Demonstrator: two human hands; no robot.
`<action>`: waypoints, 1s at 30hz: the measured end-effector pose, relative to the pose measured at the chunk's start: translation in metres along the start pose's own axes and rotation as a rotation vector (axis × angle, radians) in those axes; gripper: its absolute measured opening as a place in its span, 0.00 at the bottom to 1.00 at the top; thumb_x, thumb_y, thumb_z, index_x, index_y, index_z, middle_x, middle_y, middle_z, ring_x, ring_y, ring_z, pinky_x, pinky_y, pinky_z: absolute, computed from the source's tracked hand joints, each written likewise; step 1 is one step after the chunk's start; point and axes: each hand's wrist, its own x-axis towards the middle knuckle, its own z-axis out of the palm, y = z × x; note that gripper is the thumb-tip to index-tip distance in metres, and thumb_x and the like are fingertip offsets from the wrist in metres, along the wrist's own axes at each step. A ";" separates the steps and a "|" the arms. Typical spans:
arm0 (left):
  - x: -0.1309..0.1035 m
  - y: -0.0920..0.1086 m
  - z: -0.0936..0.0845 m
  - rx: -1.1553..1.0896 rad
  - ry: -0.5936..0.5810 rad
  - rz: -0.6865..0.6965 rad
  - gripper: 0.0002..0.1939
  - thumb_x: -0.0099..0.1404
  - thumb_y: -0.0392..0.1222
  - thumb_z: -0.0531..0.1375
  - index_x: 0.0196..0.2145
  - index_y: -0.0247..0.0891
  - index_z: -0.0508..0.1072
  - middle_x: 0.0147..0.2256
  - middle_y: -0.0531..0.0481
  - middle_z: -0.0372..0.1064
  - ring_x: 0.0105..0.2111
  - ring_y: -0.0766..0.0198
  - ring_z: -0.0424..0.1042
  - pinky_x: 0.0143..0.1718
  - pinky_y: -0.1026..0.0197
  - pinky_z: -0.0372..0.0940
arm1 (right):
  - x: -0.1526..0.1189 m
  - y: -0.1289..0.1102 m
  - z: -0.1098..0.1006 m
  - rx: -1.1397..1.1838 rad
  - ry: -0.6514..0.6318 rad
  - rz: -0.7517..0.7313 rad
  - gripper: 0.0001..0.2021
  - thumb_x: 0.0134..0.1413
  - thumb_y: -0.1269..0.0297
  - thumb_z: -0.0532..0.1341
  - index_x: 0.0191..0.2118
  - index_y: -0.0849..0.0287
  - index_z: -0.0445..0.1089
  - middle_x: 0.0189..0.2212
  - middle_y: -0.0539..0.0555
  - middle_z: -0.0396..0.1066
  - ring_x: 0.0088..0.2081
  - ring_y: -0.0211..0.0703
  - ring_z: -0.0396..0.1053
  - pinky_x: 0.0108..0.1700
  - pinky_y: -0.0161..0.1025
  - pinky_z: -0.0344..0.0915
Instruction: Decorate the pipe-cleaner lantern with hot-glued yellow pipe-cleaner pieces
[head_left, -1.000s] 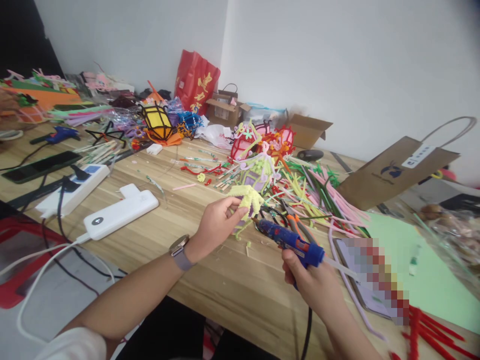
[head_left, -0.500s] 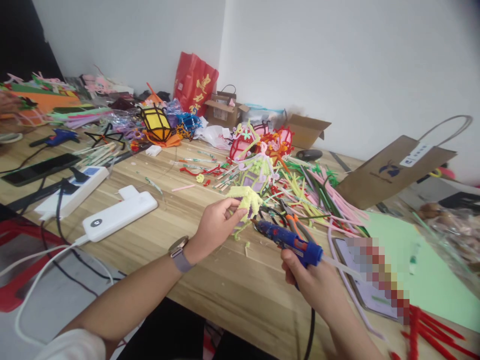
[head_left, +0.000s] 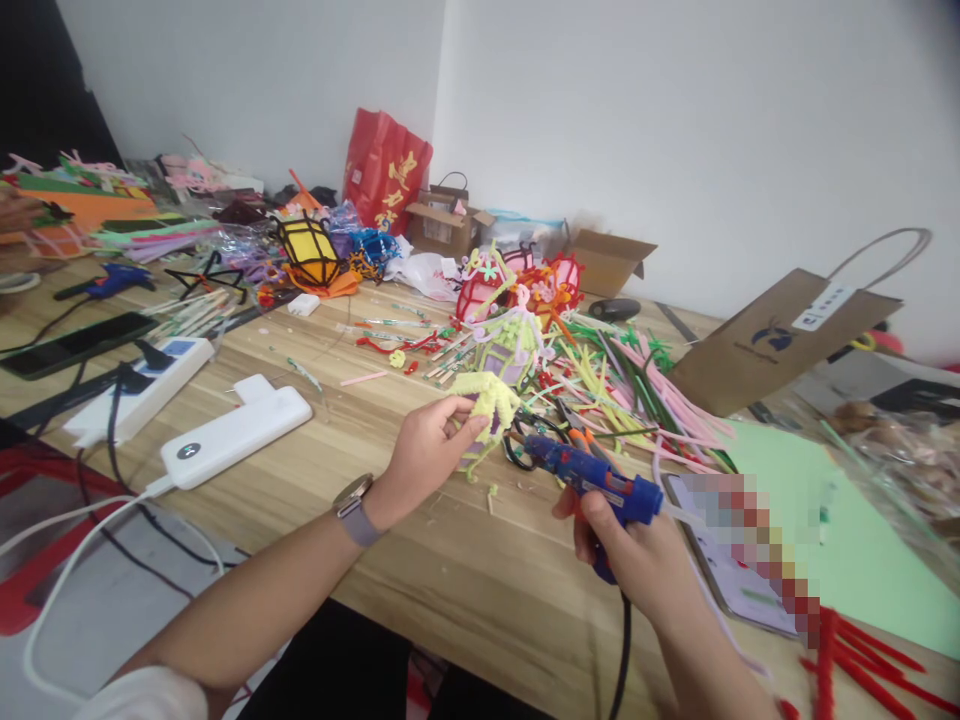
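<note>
Near the middle of the wooden table (head_left: 450,560), my left hand (head_left: 431,445) pinches a pale yellow-green fuzzy craft piece (head_left: 491,398) with purple panels under its top. Wrapped round the handle of a blue glue gun (head_left: 592,475) is my right hand (head_left: 637,540). The gun's nozzle points left toward the craft piece, with a gap between them. A clear glue stick sticks out of the gun's rear. Just behind the held piece stands a green and purple lantern (head_left: 506,355) with pink curls.
Pliers with orange handles (head_left: 581,440) and fuzzy stems lie behind the gun. A white power bank (head_left: 236,435) and a power strip (head_left: 142,390) are at left. On the right are a phone (head_left: 720,560), green sheet (head_left: 855,530) and brown paper bag (head_left: 787,340). A person's hand (head_left: 19,210) shows at far left.
My right hand has drawn the glue gun slightly right, so its nozzle is farther from the craft piece. My left hand still holds the piece, nearly in place.
</note>
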 end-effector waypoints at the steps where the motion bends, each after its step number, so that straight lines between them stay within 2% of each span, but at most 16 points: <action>1: 0.000 0.000 0.000 -0.001 0.002 0.003 0.12 0.62 0.47 0.58 0.36 0.37 0.75 0.25 0.53 0.74 0.19 0.69 0.69 0.17 0.70 0.58 | 0.000 -0.001 0.001 0.064 -0.023 -0.011 0.31 0.49 0.32 0.51 0.25 0.58 0.70 0.11 0.50 0.65 0.15 0.38 0.62 0.21 0.35 0.57; 6: 0.000 0.003 0.000 0.005 0.011 -0.005 0.12 0.62 0.47 0.58 0.36 0.35 0.74 0.25 0.52 0.74 0.20 0.68 0.70 0.19 0.69 0.59 | 0.006 -0.008 0.013 0.483 -0.083 0.036 0.30 0.50 0.33 0.53 0.28 0.60 0.69 0.10 0.46 0.61 0.12 0.32 0.56 0.16 0.30 0.50; 10: -0.001 0.004 0.000 0.016 0.006 -0.002 0.12 0.62 0.47 0.58 0.36 0.35 0.74 0.27 0.52 0.75 0.19 0.69 0.68 0.18 0.69 0.58 | 0.017 -0.010 0.025 0.807 -0.096 0.154 0.29 0.44 0.32 0.59 0.27 0.60 0.67 0.17 0.48 0.68 0.10 0.26 0.54 0.13 0.27 0.45; 13: -0.001 0.003 -0.001 0.019 0.000 0.009 0.12 0.63 0.47 0.57 0.37 0.35 0.74 0.28 0.52 0.75 0.18 0.70 0.68 0.18 0.69 0.58 | 0.022 -0.009 0.029 0.936 -0.140 0.230 0.28 0.39 0.34 0.64 0.26 0.60 0.67 0.20 0.48 0.71 0.10 0.24 0.54 0.12 0.26 0.46; 17: -0.001 0.003 -0.001 0.031 -0.001 0.011 0.12 0.63 0.47 0.57 0.37 0.36 0.74 0.28 0.52 0.75 0.18 0.70 0.68 0.17 0.70 0.58 | 0.026 -0.007 0.030 1.047 -0.197 0.289 0.27 0.40 0.36 0.64 0.26 0.60 0.68 0.20 0.47 0.71 0.10 0.24 0.52 0.12 0.25 0.49; 20: -0.002 0.003 -0.001 0.017 -0.009 -0.002 0.13 0.63 0.48 0.57 0.37 0.36 0.74 0.29 0.51 0.75 0.17 0.71 0.67 0.16 0.69 0.57 | 0.027 -0.008 0.031 1.089 -0.224 0.317 0.27 0.36 0.37 0.66 0.25 0.60 0.67 0.19 0.46 0.70 0.10 0.24 0.50 0.11 0.25 0.48; 22: -0.002 0.003 0.000 0.008 -0.010 -0.004 0.14 0.63 0.49 0.57 0.37 0.36 0.74 0.29 0.51 0.76 0.17 0.70 0.68 0.16 0.69 0.57 | 0.028 -0.010 0.031 1.092 -0.231 0.329 0.27 0.34 0.37 0.67 0.24 0.60 0.67 0.19 0.46 0.70 0.10 0.24 0.50 0.11 0.25 0.47; 30: -0.002 0.002 0.000 0.003 0.002 0.007 0.13 0.63 0.48 0.57 0.36 0.36 0.74 0.27 0.51 0.75 0.18 0.69 0.69 0.15 0.70 0.56 | 0.030 -0.012 0.033 1.048 -0.212 0.302 0.27 0.36 0.36 0.66 0.24 0.59 0.66 0.18 0.47 0.69 0.10 0.25 0.50 0.11 0.26 0.47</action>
